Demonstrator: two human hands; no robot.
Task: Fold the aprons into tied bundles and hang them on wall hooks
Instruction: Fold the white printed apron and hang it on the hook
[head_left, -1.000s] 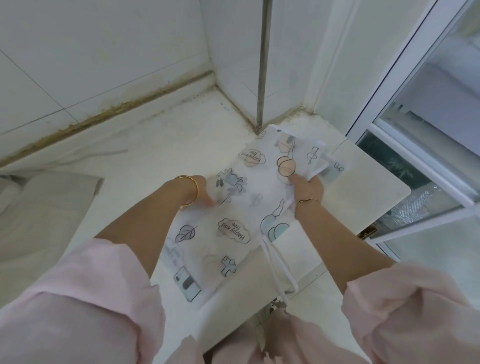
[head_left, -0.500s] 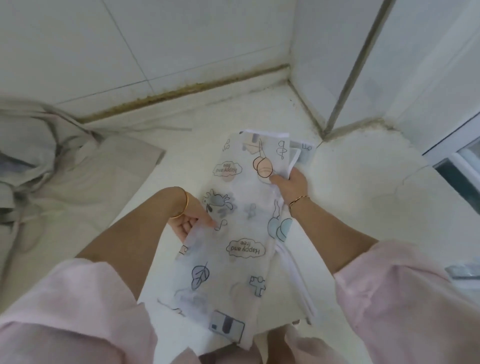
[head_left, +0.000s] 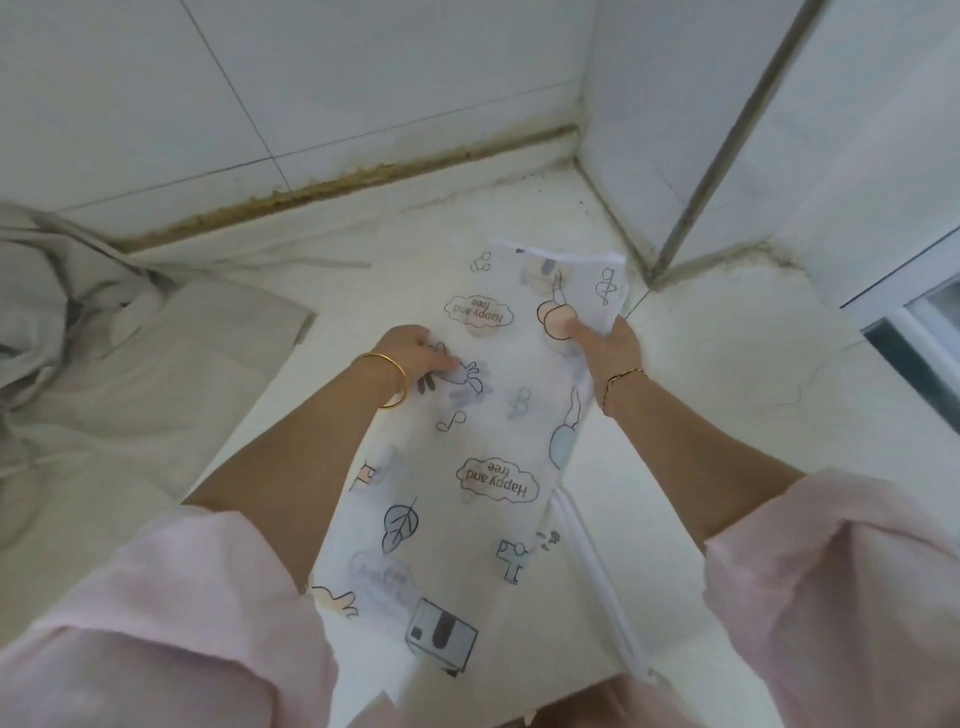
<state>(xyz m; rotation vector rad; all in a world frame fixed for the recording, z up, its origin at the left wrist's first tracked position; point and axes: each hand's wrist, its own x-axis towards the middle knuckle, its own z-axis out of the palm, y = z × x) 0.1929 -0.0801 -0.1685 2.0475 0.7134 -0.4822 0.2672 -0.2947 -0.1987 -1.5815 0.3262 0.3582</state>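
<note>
A white printed apron (head_left: 483, 467) with cartoon drawings and "Happy and free" clouds lies folded into a long strip on the white counter (head_left: 727, 405). Its near end hangs over the counter's front edge. My left hand (head_left: 415, 358) grips the strip's left edge near the middle, fingers on top of the cloth. My right hand (head_left: 605, 345) pinches the right edge, thumb on top and fingers under it. A white tie strap (head_left: 597, 571) trails along the strip's right side toward me.
A grey apron (head_left: 130, 374) lies crumpled on the counter at the left. White tiled walls (head_left: 363, 78) meet in a corner behind the counter, with a metal pipe (head_left: 727, 140) running down it. A window frame (head_left: 919, 322) stands at the right.
The view has swung left, bringing the grey apron into sight. Both hands have kept hold of the printed apron, which now lies straighter along the counter.
</note>
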